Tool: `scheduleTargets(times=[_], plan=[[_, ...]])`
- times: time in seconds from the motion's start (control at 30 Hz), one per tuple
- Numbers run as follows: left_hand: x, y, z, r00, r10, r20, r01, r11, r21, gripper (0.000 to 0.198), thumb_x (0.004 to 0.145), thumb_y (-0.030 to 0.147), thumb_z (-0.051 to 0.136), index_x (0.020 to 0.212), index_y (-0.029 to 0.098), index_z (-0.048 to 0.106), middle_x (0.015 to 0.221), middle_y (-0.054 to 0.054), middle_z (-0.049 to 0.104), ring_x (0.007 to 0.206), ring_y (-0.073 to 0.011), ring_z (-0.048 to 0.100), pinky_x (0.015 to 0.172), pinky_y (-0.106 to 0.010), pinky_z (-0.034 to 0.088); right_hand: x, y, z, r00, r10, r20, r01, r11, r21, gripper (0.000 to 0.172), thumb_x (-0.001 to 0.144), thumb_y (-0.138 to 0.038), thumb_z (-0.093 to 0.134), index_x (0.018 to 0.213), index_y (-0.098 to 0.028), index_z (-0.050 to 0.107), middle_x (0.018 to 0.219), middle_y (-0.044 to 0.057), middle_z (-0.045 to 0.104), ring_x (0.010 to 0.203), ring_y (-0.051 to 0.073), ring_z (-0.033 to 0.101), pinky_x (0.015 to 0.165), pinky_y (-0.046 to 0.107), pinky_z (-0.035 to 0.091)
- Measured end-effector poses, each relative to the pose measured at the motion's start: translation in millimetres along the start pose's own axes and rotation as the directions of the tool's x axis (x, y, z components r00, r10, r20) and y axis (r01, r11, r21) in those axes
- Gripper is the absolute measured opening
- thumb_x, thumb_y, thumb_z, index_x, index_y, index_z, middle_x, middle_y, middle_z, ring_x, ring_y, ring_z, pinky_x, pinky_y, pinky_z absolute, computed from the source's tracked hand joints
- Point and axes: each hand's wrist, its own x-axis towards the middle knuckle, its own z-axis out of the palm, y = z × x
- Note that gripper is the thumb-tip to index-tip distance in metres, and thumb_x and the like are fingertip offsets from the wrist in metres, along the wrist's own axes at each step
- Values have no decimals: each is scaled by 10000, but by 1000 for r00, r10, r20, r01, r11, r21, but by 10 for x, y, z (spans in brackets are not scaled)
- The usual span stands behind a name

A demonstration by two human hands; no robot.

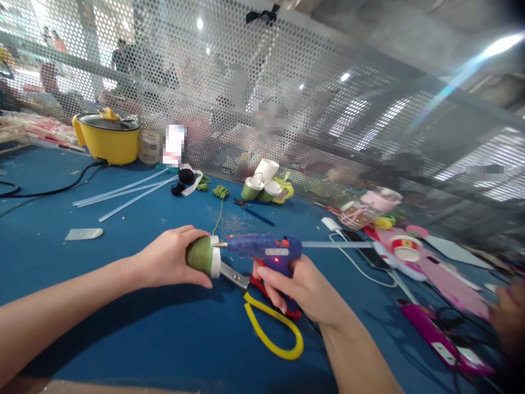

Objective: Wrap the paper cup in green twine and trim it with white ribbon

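My left hand [174, 257] is closed around a small white cup wrapped in green yarn [199, 255], held on its side with the white rim facing right. In my right hand [293, 284] is a blue hot glue gun [264, 247], its red light lit and a clear glue stick running out of its back. The nozzle meets or nearly meets the cup's rim. A strand of green yarn leads from the cup to a small green bundle [220, 191]. Scissors with yellow and red handles [274, 334] lie below the glue gun, their blades partly hidden.
Yarn-wrapped cups [262, 186] and blue-handled pliers [256, 212] lie ahead. Glue sticks [123, 191], black yarn [186, 176] and a yellow electric pot [107, 137] are at left. A phone [365, 249], cables and a magenta power strip [443, 336] lie right, near another person's hand.
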Motion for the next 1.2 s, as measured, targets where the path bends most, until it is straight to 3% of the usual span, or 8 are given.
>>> scheduleTargets(times=[0.3, 0.43, 1.03, 1.13, 1.2], plan=[[-12, -12, 19, 1000, -7, 9, 9, 983, -182, 696, 518, 482, 751, 1097, 157, 541, 997, -72, 627, 891, -237, 595, 780, -341, 476, -3, 9, -14, 998, -19, 59, 14, 997, 78, 248, 784, -369, 568, 739, -127, 542, 409, -37, 512, 334, 56, 424, 347, 175, 327], [-17, 12, 18, 1000, 22, 22, -17, 974, -224, 701, 522, 466, 755, 1112, 168, 524, 1031, -68, 620, 919, -239, 590, 792, -338, 474, 32, 50, -13, 999, -38, 13, 36, 993, 111, 262, 792, -374, 556, 735, -119, 546, 405, -39, 501, 328, 54, 408, 353, 184, 314], [-21, -38, 39, 994, 104, -32, -103, 994, 33, 723, 571, 484, 725, 1168, 163, 474, 1070, -100, 573, 959, -256, 565, 837, -373, 458, 1, 12, 11, 1000, -13, -1, 13, 999, 39, 228, 782, -355, 576, 729, -136, 538, 410, -47, 512, 351, 59, 427, 395, 193, 357], [-20, -32, 26, 998, 50, -35, -52, 997, -62, 717, 548, 478, 739, 1144, 168, 489, 1059, -90, 582, 952, -260, 565, 841, -386, 452, 32, 39, 5, 997, -49, -58, 51, 998, 34, 226, 798, -347, 559, 727, -133, 550, 415, -44, 510, 364, 68, 450, 424, 206, 376], [-18, -30, 12, 1000, -4, 10, 6, 971, -239, 697, 545, 443, 750, 1132, 170, 493, 1056, -77, 594, 955, -257, 566, 838, -379, 454, 52, 62, -3, 988, -87, -127, 98, 992, 85, 219, 808, -340, 546, 744, -131, 555, 424, -43, 509, 360, 68, 445, 415, 210, 365]])
